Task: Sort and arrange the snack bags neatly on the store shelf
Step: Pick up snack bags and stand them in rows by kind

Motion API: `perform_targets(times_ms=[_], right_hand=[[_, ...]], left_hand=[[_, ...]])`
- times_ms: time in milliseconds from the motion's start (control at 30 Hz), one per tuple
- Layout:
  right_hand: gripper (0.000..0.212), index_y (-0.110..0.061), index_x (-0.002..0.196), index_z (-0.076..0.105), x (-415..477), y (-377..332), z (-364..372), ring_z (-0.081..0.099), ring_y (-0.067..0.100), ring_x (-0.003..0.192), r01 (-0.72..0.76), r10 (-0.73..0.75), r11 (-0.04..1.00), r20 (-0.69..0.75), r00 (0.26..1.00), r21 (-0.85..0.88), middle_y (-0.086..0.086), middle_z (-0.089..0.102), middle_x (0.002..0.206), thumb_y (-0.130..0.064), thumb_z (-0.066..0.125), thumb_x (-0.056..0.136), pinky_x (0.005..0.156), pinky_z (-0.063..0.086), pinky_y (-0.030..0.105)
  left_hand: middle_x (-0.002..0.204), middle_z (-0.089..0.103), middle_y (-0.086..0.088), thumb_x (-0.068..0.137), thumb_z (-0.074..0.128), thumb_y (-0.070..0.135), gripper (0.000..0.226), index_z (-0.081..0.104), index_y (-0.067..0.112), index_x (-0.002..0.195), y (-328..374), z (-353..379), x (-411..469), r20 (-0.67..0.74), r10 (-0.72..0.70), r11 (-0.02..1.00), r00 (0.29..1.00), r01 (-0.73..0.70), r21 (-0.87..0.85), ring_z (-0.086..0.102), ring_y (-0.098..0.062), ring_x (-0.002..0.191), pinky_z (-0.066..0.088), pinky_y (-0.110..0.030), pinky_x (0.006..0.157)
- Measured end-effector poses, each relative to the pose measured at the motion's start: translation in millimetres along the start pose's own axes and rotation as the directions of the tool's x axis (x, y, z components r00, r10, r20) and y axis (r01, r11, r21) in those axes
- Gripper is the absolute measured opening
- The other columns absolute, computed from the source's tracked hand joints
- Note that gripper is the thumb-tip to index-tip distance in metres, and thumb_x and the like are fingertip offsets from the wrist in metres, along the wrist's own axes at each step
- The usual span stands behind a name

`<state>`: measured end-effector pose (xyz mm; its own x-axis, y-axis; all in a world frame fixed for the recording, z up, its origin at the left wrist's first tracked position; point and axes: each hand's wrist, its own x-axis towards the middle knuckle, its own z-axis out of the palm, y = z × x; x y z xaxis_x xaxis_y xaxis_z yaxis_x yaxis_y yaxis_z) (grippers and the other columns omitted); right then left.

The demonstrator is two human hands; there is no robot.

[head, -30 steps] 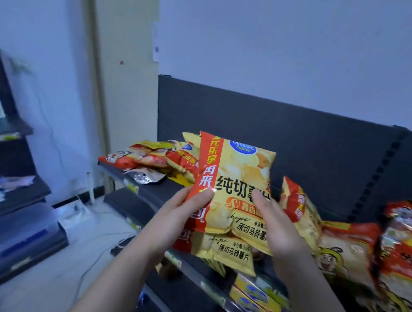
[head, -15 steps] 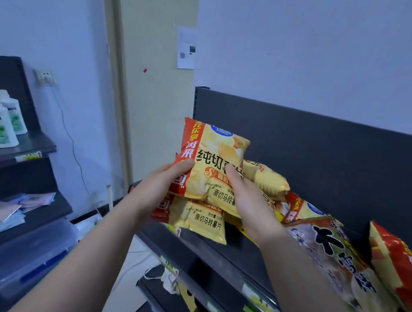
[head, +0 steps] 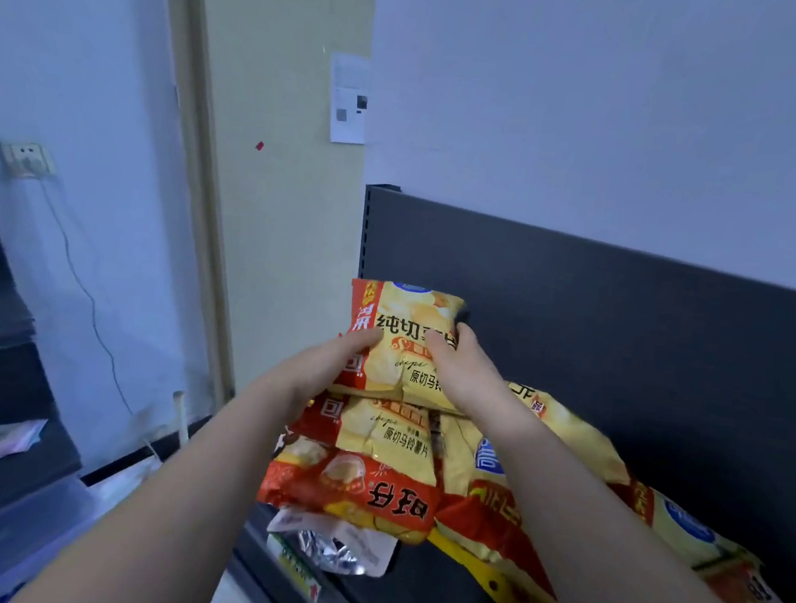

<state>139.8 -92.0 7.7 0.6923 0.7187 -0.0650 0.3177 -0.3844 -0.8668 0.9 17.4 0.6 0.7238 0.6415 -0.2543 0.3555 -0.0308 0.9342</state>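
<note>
Plainly both hands hold the yellow potato-chip bag (head: pixel 406 350) between them, up at the twelve o'clock end of the pile and close before the dark back panel (head: pixel 624 352); whether it touches the panel I cannot tell. The left hand (head: pixel 326 372) grips the red-striped edge at the bag's eight o'clock, with its thumb flat across the print and its other fingers hidden behind. The right hand (head: pixel 471 376) takes the opposite edge at about four o'clock, thumb on the front and fingertips (head: pixel 464 329) curled round the side. The bag stands upright, its long axis running twelve to six, with the top seam at twelve and the lettering facing the camera. Directly at six o'clock from it, touching or nearly so, lies a second bag of the same print (head: pixel 385 434). Below that come an upside-down red snack bag (head: pixel 368 493) and a crumpled foil packet (head: pixel 338 546) near the front lip of the shelf (head: pixel 406 598). More yellow bags (head: pixel 567 444) sprawl flat toward four o'clock. Neither hand is nearer, so the next move probably turns on that six o'clock neighbour: lowering the bag straight down should line the two prints up, provided neither side drops first.
</note>
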Motion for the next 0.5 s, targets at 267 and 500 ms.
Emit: perform_targets(times_ms=[267, 500], right_hand=[[0.09, -0.037, 0.151, 0.016, 11, 6, -30, 0.049, 0.027, 0.125, -0.035, -0.02, 0.948, -0.17, 0.985, -0.316, 0.002, 0.047, 0.14, -0.066, 0.061, 0.079, 0.1, 0.044, 0.043], [0.095, -0.05, 0.142, 0.028, -1, -1, -30, 0.055, 0.021, 0.111, -0.083, -0.006, 0.956, -0.302, 0.953, -0.282, -0.001, 0.05, 0.131, -0.077, 0.057, 0.056, 0.091, 0.053, 0.045]], left_hand=[[0.116, 0.071, -0.005, 0.052, 0.07, 0.084, 0.113, 0.039, 0.026, 0.143, 1, 7, 79, 0.25, -0.06, 0.98, 0.966, 0.009, 0.199, 0.071, -0.027, 0.101, 0.05, -0.05, 0.098], [0.11, 0.073, -0.008, 0.077, 0.051, 0.079, 0.075, 0.06, 0.023, 0.125, 11, 4, 86, 0.402, 0.069, 0.981, 0.913, -0.136, 0.14, 0.071, -0.029, 0.098, 0.053, -0.049, 0.094]])
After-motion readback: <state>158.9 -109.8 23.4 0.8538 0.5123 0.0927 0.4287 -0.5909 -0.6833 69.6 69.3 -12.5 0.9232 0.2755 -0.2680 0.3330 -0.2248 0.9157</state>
